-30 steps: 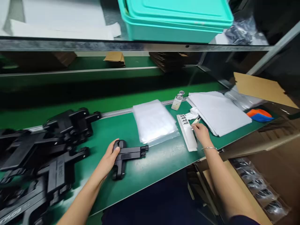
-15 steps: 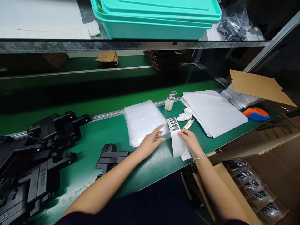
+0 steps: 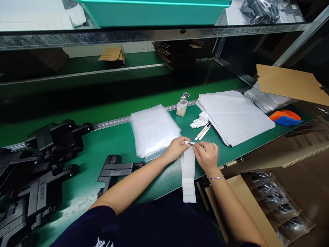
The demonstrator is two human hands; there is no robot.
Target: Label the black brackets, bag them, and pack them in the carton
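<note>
A strip of labels [image 3: 188,168] hangs between my hands, its white lower end reaching past the table's front edge. My left hand [image 3: 178,146] pinches the strip's top left corner. On the other side, my right hand [image 3: 207,154] grips the top right, fingers closed; the printed part is bent and mostly hidden by the fingers. Left of the hands lies a stack of clear plastic bags [image 3: 154,130]. A black plastic part [image 3: 117,169] rests by my left forearm. Just beyond the strip are a slim cutter-like tool [image 3: 204,130] and a crumpled white tissue [image 3: 199,120].
Several black plastic parts [image 3: 38,185] crowd the left side. A small bottle [image 3: 181,107] stands at the rail, near a pile of white sheets [image 3: 233,116]. An orange and blue object [image 3: 286,117] lies at right. A divided carton [image 3: 246,192] sits below. Overhead is a shelf with a teal bin [image 3: 156,13].
My left hand has moved from open beside the bags to pinching the strip. The printed top is now bent between both hands, and the strip's tail hangs lower. The view has tilted slightly down.
</note>
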